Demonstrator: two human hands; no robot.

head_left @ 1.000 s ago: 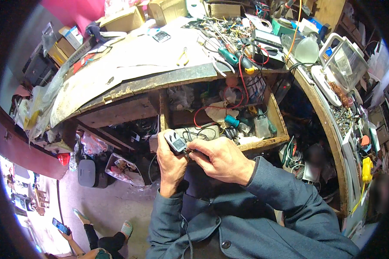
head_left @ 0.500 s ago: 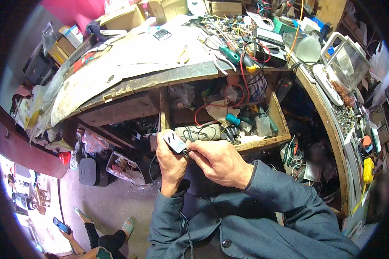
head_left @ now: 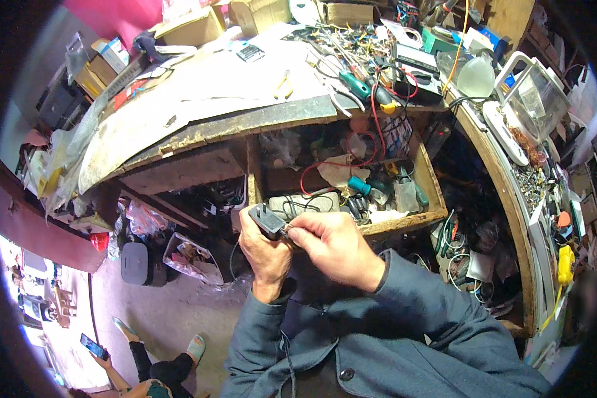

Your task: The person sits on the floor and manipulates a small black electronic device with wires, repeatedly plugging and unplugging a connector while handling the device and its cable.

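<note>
A black plug-in power adapter (head_left: 267, 219), its two flat prongs facing up and away, is gripped in my left hand (head_left: 266, 257). My right hand (head_left: 330, 247) pinches at the adapter's near right end. Between thumb and forefinger there a small shiny piece shows, perhaps a connector or cable end; it is too small to name. Both hands are in front of the open wooden drawer (head_left: 404, 221), above my lap. Just beyond the adapter, a pale block wound with black cable (head_left: 305, 203) lies in the drawer.
Pliers with yellow handles (head_left: 284, 85), a green-handled screwdriver (head_left: 355, 85) and a heap of loose parts lie on the workbench (head_left: 199, 106). Red test leads (head_left: 318, 162) droop into the drawer. On the floor at left stands an open box (head_left: 192, 257); a person holds a phone (head_left: 94, 346).
The adapter has tilted in my left hand, so its face looks dark instead of glaring white. My right hand has shifted slightly while still pinching at its end.
</note>
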